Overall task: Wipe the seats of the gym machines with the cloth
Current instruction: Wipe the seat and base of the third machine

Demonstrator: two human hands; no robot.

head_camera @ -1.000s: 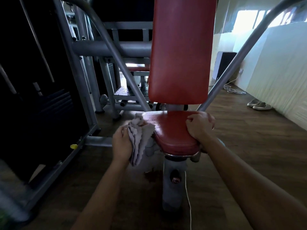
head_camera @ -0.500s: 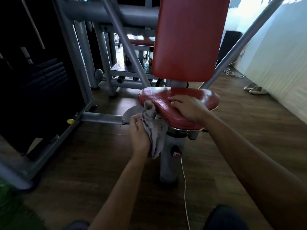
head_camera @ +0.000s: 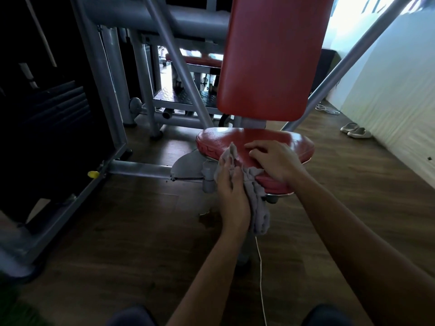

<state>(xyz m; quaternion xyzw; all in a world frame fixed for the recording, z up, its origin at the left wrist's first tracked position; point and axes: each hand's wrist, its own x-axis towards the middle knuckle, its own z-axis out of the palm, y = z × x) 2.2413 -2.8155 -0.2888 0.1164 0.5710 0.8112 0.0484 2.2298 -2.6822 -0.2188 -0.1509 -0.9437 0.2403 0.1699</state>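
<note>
Red padded vinyl seat [head_camera: 270, 140] of the grey steel gym machine, low and round-edged, below a tall red back pad [head_camera: 270, 57]. Left hand [head_camera: 231, 198] closed around a crumpled grey cloth [head_camera: 255, 196], pressing it against the seat's near left edge; upper corner of the cloth lapping onto the seat top, the rest hanging in folds beside the seat post. Right hand [head_camera: 274, 161] laid palm-down on the seat top, fingers spread and loosely curled, holding nothing, just beside the cloth. Dark wood-plank floor [head_camera: 141, 231] underneath, with a thin white cord [head_camera: 260, 267] trailing toward the camera. Black weight stack [head_camera: 47, 109] at left in a grey frame. Pair of pale slippers [head_camera: 355, 131] near the white wall at right.
</note>
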